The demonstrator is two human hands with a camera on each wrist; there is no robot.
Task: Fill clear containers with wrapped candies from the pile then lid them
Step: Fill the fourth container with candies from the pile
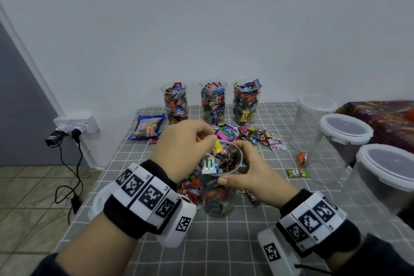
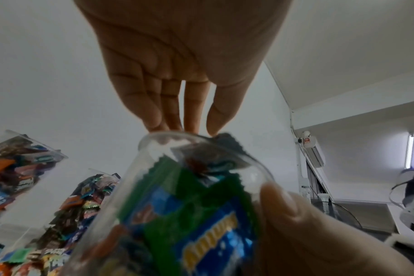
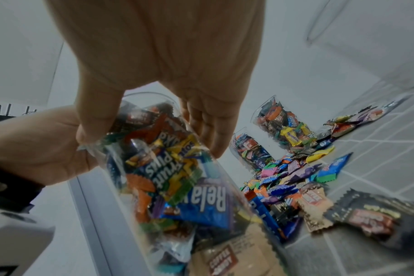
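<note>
A person's right hand (image 1: 253,170) wraps its grip around the upper wall of a clear plastic container (image 1: 218,181), thumb on the near side and fingers curled behind, holding it upright just above a grey checked tabletop (image 1: 224,244). The left hand (image 1: 181,148) hovers over the container's open mouth, fingertips (image 2: 158,121) drawn together and pointing down at the rim; whether they pinch a candy cannot be told. The container is nearly full of crinkly foil-wrapped candies. Behind it lies a loose pile of candies (image 1: 246,134). Three open filled containers (image 1: 212,101) stand in a row by the wall. At the right, three empty clear tubs (image 1: 342,141) carry round translucent lids. One blue candy bag (image 1: 147,126) lies at the left.
</note>
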